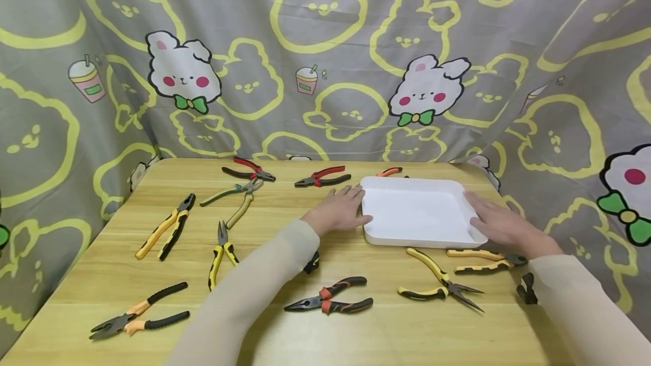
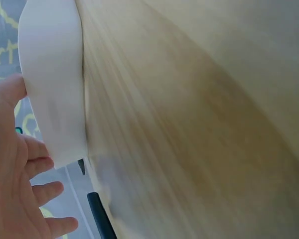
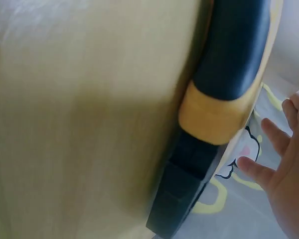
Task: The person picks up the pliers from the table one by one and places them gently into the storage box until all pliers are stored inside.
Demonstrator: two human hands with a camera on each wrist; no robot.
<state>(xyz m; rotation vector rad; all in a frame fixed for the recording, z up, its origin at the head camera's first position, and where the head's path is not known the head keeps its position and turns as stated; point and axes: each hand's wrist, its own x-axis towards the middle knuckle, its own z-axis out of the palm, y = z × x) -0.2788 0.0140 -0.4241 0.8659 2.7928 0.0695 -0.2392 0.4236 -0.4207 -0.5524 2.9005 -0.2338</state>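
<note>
A shallow white tray [image 1: 417,210] sits at the back right of the table. My left hand [image 1: 339,209] is at its left end, thumb and fingertips against the outer wall. In the left wrist view those fingers [image 2: 45,191] are spread, and the lower ones extend past the tray's wall [image 2: 55,89]. At the opposite end is my right hand [image 1: 500,222], its thumb near the front corner and its fingers along the side. The right wrist view shows its fingers [image 3: 276,137] spread beyond a pair of yellow-and-black pliers [image 3: 209,117].
Several pliers lie around: red-handled pliers [image 1: 321,177] left of the tray, yellow-handled pliers [image 1: 442,281] in front of it, red-and-black pliers [image 1: 330,296] near the middle, orange-and-black pliers [image 1: 139,310] at front left. Orange-handled pliers [image 1: 389,171] are partly hidden behind the tray. A patterned curtain [image 1: 325,72] surrounds the table.
</note>
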